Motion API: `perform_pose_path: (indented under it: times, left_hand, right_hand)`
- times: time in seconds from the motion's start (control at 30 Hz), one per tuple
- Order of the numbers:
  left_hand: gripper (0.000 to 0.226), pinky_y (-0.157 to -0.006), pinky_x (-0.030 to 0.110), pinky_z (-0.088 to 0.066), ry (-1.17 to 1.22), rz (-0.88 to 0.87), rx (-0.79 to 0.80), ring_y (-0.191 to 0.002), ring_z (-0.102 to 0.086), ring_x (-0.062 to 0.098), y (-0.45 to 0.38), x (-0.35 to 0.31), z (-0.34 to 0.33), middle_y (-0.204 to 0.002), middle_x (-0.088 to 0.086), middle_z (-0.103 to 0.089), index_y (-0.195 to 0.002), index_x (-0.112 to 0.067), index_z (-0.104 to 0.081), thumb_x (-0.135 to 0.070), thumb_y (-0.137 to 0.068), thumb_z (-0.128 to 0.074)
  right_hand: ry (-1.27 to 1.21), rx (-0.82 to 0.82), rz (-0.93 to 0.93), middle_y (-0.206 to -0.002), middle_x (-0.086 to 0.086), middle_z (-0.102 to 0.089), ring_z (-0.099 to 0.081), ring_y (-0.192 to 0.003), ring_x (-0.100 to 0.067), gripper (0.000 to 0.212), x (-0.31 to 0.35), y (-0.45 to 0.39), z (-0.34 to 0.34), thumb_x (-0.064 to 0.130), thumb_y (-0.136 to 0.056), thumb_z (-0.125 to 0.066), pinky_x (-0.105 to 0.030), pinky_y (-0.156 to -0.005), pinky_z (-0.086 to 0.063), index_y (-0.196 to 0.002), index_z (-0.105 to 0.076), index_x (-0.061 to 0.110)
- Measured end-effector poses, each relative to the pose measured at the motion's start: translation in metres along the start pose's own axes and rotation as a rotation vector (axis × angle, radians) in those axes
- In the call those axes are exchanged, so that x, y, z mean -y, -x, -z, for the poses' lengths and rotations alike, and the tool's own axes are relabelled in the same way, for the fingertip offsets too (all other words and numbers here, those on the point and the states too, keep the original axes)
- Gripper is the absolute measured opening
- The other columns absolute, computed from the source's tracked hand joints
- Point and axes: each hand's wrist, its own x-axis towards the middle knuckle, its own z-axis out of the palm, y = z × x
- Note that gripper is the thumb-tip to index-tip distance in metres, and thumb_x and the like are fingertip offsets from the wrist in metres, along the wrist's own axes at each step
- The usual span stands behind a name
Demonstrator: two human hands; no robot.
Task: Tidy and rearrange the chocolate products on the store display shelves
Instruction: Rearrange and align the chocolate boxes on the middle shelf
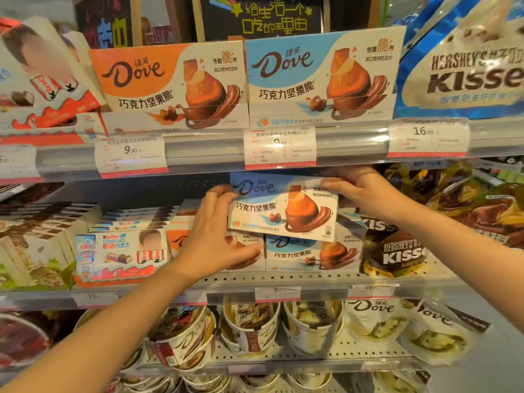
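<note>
Your left hand (211,236) and right hand (354,188) grip opposite ends of a blue Dove box (283,211), tilted above the middle shelf (312,277).

Both bare forearms reached forward and upward, converging toward the middle. The left hand (211,236) was raised with its back to the camera, fingers curled around the left edge of a box (283,208), thumb low. The right hand (354,188) gripped the upper right corner of the box, fingers bent over its top edge, wrist angled inward.
</note>
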Motion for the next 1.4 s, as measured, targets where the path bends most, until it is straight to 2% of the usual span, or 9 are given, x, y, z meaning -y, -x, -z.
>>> perform_pose_path:
  times: [0.1, 0.27, 0.4, 0.6, 0.77, 0.9, 1.03, 1.23, 1.4]
  left_hand:
    - [0.101, -0.109, 0.035, -0.033, 0.029, 0.027, 0.017, -0.127, -0.031, 0.010, -0.013, -0.011, -0.005, -0.134, -0.007, -0.024, -0.132, -0.021, -0.027, -0.063, -0.053, -0.074]
    - [0.108, -0.105, 0.037, -0.039, 0.115, 0.143, 0.243, -0.127, -0.039, 0.013, -0.040, -0.013, -0.013, -0.140, -0.004, -0.035, -0.138, -0.029, -0.021, -0.051, -0.053, -0.084]
    - [0.075, -0.090, 0.032, -0.052, 0.099, 0.097, 0.491, -0.112, -0.055, 0.007, -0.049, -0.008, -0.020, -0.124, -0.014, -0.054, -0.129, -0.031, -0.045, -0.043, -0.065, -0.081]
    - [0.049, -0.086, 0.023, -0.054, 0.288, 0.137, 0.452, -0.103, -0.059, 0.002, -0.051, 0.001, -0.018, -0.112, -0.016, -0.061, -0.114, -0.034, -0.053, -0.035, -0.071, -0.078]
    - [0.028, -0.085, 0.027, -0.055, 0.222, 0.062, 0.456, -0.106, -0.058, 0.008, -0.049, 0.007, -0.022, -0.110, -0.012, -0.059, -0.097, -0.030, -0.058, -0.022, -0.076, -0.076]
    - [0.037, -0.084, 0.021, -0.053, 0.151, 0.069, 0.430, -0.110, -0.053, 0.008, -0.048, 0.008, -0.024, -0.114, -0.014, -0.053, -0.105, -0.030, -0.054, -0.020, -0.077, -0.075]
    - [0.049, -0.087, 0.018, -0.050, 0.129, 0.038, 0.445, -0.109, -0.053, 0.004, -0.046, 0.004, -0.024, -0.117, -0.018, -0.052, -0.121, -0.029, -0.057, -0.029, -0.076, -0.075]
    - [0.045, -0.088, 0.026, -0.053, 0.101, 0.042, 0.435, -0.110, -0.055, 0.007, -0.045, 0.006, -0.026, -0.116, -0.014, -0.057, -0.120, -0.028, -0.057, -0.032, -0.078, -0.073]
    - [0.054, -0.083, 0.024, -0.054, 0.083, 0.049, 0.432, -0.111, -0.053, 0.006, -0.045, 0.007, -0.025, -0.118, -0.018, -0.054, -0.123, -0.034, -0.051, -0.037, -0.075, -0.074]
  right_hand:
    - [-0.091, 0.012, -0.037, -0.099, 0.004, -0.067, -0.065, -0.084, 0.002, 0.018, -0.006, 0.013, 0.020, 0.013, -0.090, -0.053, -0.015, -0.068, -0.054, -0.107, -0.061, 0.017]
    - [0.093, 0.112, -0.025, -0.104, -0.001, -0.069, -0.066, -0.094, -0.008, 0.031, -0.011, 0.025, 0.049, 0.032, -0.081, -0.056, -0.024, -0.079, -0.056, -0.106, -0.064, 0.015]
    - [0.283, 0.133, 0.056, -0.104, -0.006, -0.066, -0.065, -0.094, -0.015, 0.037, -0.026, 0.028, 0.040, 0.038, -0.088, -0.054, -0.030, -0.077, -0.055, -0.106, -0.064, 0.007]
    - [0.371, 0.014, 0.133, -0.109, -0.003, -0.060, -0.061, -0.100, -0.017, 0.039, -0.052, 0.028, 0.020, 0.032, -0.088, -0.049, -0.024, -0.078, -0.053, -0.114, -0.058, 0.005]
    - [0.581, 0.154, 0.149, -0.111, 0.000, -0.063, -0.057, -0.105, -0.012, 0.028, -0.058, 0.028, 0.028, 0.030, -0.083, -0.067, -0.031, -0.091, -0.048, -0.107, -0.066, 0.016]
    - [0.663, 0.228, 0.162, -0.111, 0.005, -0.059, -0.056, -0.101, -0.011, 0.034, -0.055, 0.023, 0.022, 0.024, -0.080, -0.071, -0.026, -0.089, -0.046, -0.113, -0.065, 0.021]
    - [0.493, 0.251, 0.107, -0.094, 0.005, -0.061, -0.057, -0.085, -0.009, 0.032, -0.049, 0.013, 0.017, 0.044, -0.078, -0.068, -0.024, -0.074, -0.047, -0.099, -0.068, 0.019]
    - [0.623, 0.194, -0.024, -0.119, -0.004, -0.058, -0.053, -0.107, -0.019, 0.028, -0.058, -0.030, 0.006, 0.022, -0.096, -0.047, -0.028, -0.091, -0.042, -0.120, -0.057, 0.013]
    - [0.692, 0.353, -0.083, -0.103, 0.006, -0.052, -0.051, -0.097, -0.012, 0.024, -0.052, -0.049, 0.005, 0.027, -0.094, -0.052, -0.014, -0.072, -0.038, -0.115, -0.060, 0.018]
